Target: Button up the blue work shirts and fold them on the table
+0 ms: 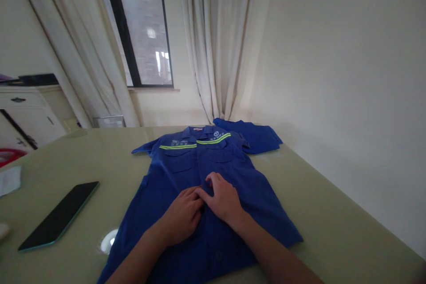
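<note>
A blue short-sleeved work shirt (pixel 173 179) lies spread face up on the table, collar toward the window. Yellow-green reflective strips and pale print cross its chest above two flap pockets. My left hand (pixel 185 214) grips the front placket near the shirt's middle, fingers bent and thumb side hidden. Right beside it, my right hand (pixel 223 196) pinches the same front edge with its fingers curled. The two hands meet at the fingertips, and whatever small part of the placket lies between them is covered.
Another blue garment (pixel 262 138), folded, lies behind the shirt's right shoulder by the wall. A dark tablet (pixel 60 216) rests left on the glossy table (pixel 109 155), with a white paper (pixel 9 181) farther left. Curtains (pixel 216 44) and a window stand behind.
</note>
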`<state>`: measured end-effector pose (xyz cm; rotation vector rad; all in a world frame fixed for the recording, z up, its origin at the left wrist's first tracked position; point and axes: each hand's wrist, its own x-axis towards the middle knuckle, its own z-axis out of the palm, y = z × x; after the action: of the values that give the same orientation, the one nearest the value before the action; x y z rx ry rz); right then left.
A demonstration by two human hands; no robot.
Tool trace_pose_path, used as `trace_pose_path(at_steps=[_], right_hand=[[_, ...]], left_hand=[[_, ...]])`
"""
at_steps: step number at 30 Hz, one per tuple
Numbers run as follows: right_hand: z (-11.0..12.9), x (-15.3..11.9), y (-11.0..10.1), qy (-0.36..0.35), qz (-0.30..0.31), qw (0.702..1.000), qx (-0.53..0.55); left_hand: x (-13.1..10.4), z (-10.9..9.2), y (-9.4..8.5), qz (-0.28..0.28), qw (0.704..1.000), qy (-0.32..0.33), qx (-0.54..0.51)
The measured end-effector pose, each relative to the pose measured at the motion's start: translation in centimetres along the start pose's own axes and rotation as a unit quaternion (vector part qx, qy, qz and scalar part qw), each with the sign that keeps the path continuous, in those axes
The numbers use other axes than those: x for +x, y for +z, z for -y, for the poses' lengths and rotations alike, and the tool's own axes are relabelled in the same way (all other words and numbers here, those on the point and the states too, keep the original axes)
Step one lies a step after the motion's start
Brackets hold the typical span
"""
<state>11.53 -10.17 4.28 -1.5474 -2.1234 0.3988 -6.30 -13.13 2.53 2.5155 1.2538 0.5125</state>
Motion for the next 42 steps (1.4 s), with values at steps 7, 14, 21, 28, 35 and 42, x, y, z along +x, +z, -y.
trace_pose_path(at_steps=[7, 14, 21, 28, 35, 42], right_hand=[[-0.1, 0.4, -0.2, 0.063, 0.075, 0.995, -0.034], [-0.3, 0.7, 0.6, 0.076, 0.041, 0.996, -0.003], [-2.7, 2.1, 0.9, 0.077, -0.008, 0.991, 0.111], [-3.2, 1.5, 1.7, 0.043, -0.061, 0.969, 0.236], [-2.8, 1.2, 2.3, -0.013, -0.029, 0.964, 0.264], [-2.9, 1.2, 1.8, -0.010, -0.015, 0.943, 0.332]], left_hand=[[-0.8, -1.6, -3.3, 0.101, 0.984, -0.022, -0.146], [-1.5, -2.2, -3.5, 0.140, 0.975, -0.006, -0.171], [2.7, 0.2, -2.3, 0.003, 0.984, -0.177, -0.026], [3.6, 1.5, 0.4, -0.097, 0.984, -0.148, -0.010], [2.8, 1.6, 1.1, -0.128, 0.986, -0.104, 0.014], [2.9, 1.2, 1.1, -0.183, 0.979, -0.085, -0.042]])
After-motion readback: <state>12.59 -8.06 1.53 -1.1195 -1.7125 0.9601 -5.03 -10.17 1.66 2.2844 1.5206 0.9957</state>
